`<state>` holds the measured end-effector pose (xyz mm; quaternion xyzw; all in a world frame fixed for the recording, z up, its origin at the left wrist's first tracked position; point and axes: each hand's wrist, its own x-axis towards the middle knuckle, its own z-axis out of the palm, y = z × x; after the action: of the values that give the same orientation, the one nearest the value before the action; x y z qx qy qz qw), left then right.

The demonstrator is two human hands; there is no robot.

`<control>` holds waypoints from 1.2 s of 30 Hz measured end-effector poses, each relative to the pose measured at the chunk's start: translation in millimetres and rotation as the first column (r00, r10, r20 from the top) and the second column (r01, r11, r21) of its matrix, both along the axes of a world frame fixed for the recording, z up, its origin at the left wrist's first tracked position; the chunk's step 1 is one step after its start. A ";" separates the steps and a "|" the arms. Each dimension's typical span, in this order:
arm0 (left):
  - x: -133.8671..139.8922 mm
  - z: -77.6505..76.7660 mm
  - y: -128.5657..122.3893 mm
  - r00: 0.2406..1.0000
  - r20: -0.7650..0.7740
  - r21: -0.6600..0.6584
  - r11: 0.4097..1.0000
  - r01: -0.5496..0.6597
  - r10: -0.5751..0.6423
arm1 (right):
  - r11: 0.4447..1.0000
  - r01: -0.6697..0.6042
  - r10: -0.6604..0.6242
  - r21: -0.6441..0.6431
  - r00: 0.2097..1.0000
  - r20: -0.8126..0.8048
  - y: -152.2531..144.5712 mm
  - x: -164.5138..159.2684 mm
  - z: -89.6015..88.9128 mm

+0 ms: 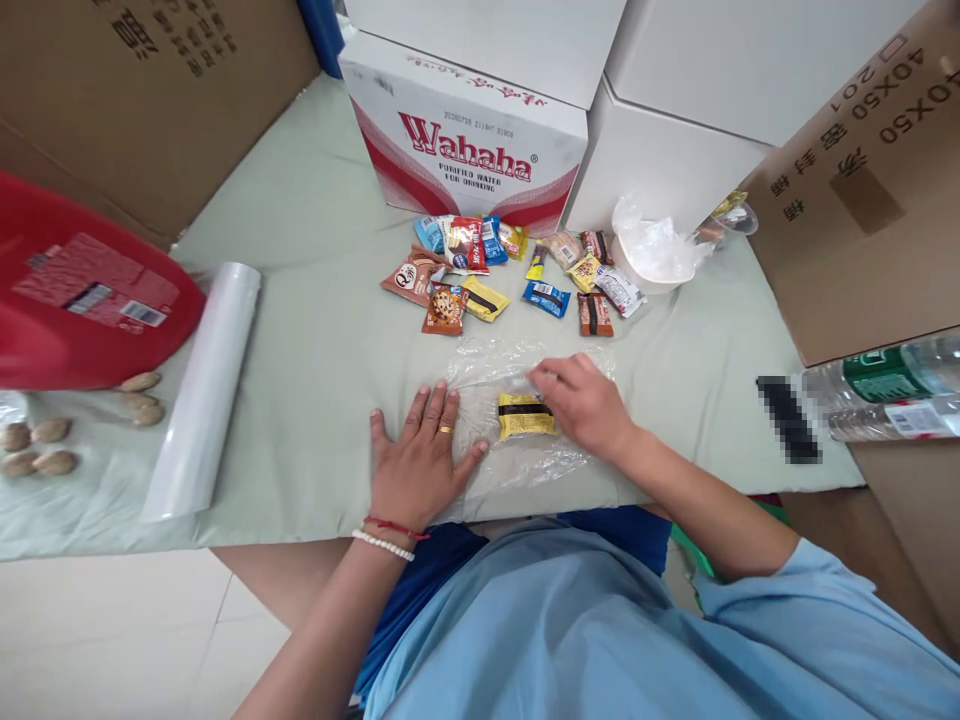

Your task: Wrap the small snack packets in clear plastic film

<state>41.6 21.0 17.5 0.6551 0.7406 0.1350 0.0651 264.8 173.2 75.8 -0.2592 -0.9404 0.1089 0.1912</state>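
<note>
The head view showed a yellow packet [525, 425] with a dark band lying within a crumpled spread of clear film [540, 465] on the tablecloth [322, 350]; whether a layer also passed over it could not be told. Just to the packet's left, the left hand [420, 450] lay palm down with its fingers spread, its thumb side upon the film's edge. At the packet's upper right corner, the right hand [589, 405] had its fingers gathered, apparently pinching a fold of the film, though the fingertips were partly hidden. Handling the film well seemed to call for a firm, flat left palm as an anchor, close enough to the packet to keep the sheet from sliding, while the right fingers guided the fold evenly and low; a sharp tug could have torn so thin a sheet or bunched it into more wrinkles. Beyond the packet, a blue packet [540, 292] and other wrapped snacks [448, 308] lay apart from both hands, leaving them room. Well to the packet's left lay a plastic roll [206, 390].
</note>
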 end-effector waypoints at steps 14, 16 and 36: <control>-0.4 2.1 0.3 1.000 -0.016 -0.019 1.000 -0.001 0.001 | 0.961 -0.022 0.098 -0.275 0.959 0.265 -6.6 3.6 -18.7; -0.2 2.6 0.8 1.000 -0.016 -0.025 1.000 0.000 0.000 | 0.961 -0.024 0.111 -0.275 0.947 0.303 -3.5 0.2 -17.2; -59.6 3.1 -43.1 0.829 0.148 -0.001 0.838 0.546 -0.540 | 0.921 0.000 -0.043 -0.389 0.994 -0.101 -65.8 101.9 -30.0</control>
<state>-18.0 -22.1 20.7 0.8255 0.5203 0.1411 0.1673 366.7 107.4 45.9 -0.2960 -0.8856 0.3047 0.1876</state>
